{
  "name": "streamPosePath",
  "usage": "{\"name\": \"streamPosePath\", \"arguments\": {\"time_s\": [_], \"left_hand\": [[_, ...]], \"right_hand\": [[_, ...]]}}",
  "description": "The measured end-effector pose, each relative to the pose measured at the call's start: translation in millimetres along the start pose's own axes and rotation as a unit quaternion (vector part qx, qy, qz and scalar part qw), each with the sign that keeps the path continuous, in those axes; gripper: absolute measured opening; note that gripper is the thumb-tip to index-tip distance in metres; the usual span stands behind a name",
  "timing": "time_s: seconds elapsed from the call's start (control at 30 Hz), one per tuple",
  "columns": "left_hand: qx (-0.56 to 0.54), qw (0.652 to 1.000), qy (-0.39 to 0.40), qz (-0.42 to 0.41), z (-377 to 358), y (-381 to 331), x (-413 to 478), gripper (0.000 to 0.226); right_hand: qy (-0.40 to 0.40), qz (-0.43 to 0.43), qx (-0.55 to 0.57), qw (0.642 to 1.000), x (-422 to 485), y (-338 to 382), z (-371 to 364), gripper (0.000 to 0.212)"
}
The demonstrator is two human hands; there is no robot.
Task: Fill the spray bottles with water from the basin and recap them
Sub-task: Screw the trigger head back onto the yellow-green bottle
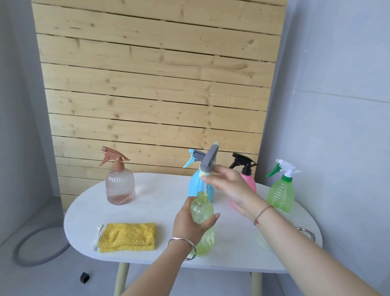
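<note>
My left hand grips a pale yellow-green ribbed bottle upright above the white oval table. The bottle's neck is open. My right hand holds its grey and yellow spray head just above the neck, with the dip tube reaching down into the opening. A brown-capped clear bottle stands at the back left. A blue bottle, a pink bottle with a black head and a green bottle with a white head stand at the back right, all capped. No basin is in view.
A folded yellow cloth lies on the table's front left. A wooden slat panel leans behind the table. A grey hose loop and a small black block lie on the floor to the left.
</note>
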State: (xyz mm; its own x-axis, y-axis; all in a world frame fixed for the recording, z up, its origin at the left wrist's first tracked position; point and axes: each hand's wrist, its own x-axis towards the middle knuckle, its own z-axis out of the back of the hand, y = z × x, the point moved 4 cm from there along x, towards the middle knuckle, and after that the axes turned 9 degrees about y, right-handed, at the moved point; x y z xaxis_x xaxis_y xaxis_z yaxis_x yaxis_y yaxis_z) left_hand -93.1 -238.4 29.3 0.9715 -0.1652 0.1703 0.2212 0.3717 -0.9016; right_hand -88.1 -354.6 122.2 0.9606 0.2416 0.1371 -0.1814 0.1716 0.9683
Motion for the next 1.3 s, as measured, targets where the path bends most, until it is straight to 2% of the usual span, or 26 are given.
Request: {"name": "streamPosePath", "arguments": {"time_s": [0.13, 0.23, 0.37, 0.6, 0.7, 0.77, 0.83, 0.9, 0.93, 1.0, 1.07, 1.1, 1.2, 1.3], "left_hand": [[-0.003, 1.0, -0.001, 0.002, -1.3, 2.4, 1.1, 0.067], [-0.005, 1.0, -0.001, 0.003, -1.8, 3.6, 2.0, 0.067], [-0.001, 1.0, -0.005, 0.005, -2.4, 5.4, 2.8, 0.068], [0.001, 1.0, -0.001, 0.01, -2.6, 6.3, 3.3, 0.069], [0.009, 1.0, 0.015, 0.015, -2.7, 5.5, 2.4, 0.07], [0.02, 0.998, 0.058, 0.01, 1.1, 4.0, 2.7, 0.072], [0.028, 0.987, 0.155, 0.022, 11.5, 4.2, 4.8, 0.084], [-0.028, 0.972, 0.229, 0.05, 29.4, -2.7, 4.7, 0.097], [-0.088, 0.969, 0.224, 0.05, 39.7, -11.3, 5.6, 0.095], [-0.165, 0.974, 0.152, 0.012, 58.0, -35.4, 10.1, 0.063], [-0.129, 0.988, 0.065, -0.05, 68.2, -62.6, 14.2, 0.03], [-0.1, 0.992, 0.044, -0.068, 68.9, -72.4, 15.6, 0.022], [-0.009, 0.996, 0.04, -0.079, 61.2, -81.0, 23.5, 0.019], [-0.023, 0.995, 0.039, -0.091, 56.7, -75.4, 24.4, 0.015]], "right_hand": [[0.012, 0.011, -0.029, 0.999, -5.8, -8.1, 10.9, 0.023], [0.055, -0.002, -0.067, 0.996, -4.4, -15.6, 11.1, 0.026], [0.089, -0.023, -0.121, 0.988, -1.5, -27.8, 6.9, 0.04], [0.105, -0.014, -0.133, 0.985, 1.1, -29.0, 7.3, 0.036], [0.101, -0.018, -0.104, 0.989, -0.2, -32.0, 6.1, 0.036], [0.095, -0.013, -0.083, 0.992, -2.7, -32.2, 5.2, 0.035], [0.088, -0.006, -0.077, 0.993, -3.9, -32.5, 4.6, 0.033], [0.079, -0.001, -0.077, 0.994, -4.5, -32.7, 3.6, 0.031], [0.073, 0.003, -0.075, 0.994, -4.7, -32.8, 2.3, 0.029], [0.056, 0.014, -0.066, 0.996, -5.5, -35.0, 0.5, 0.025], [0.039, 0.023, -0.054, 0.998, -7.2, -36.0, -1.9, 0.023], [0.032, 0.026, -0.051, 0.998, -8.0, -36.6, -3.0, 0.022], [0.005, 0.021, -0.034, 0.999, -10.9, -39.1, -5.3, 0.021], [-0.026, 0.018, -0.007, 0.999, -13.3, -45.0, -9.3, 0.023]]}}
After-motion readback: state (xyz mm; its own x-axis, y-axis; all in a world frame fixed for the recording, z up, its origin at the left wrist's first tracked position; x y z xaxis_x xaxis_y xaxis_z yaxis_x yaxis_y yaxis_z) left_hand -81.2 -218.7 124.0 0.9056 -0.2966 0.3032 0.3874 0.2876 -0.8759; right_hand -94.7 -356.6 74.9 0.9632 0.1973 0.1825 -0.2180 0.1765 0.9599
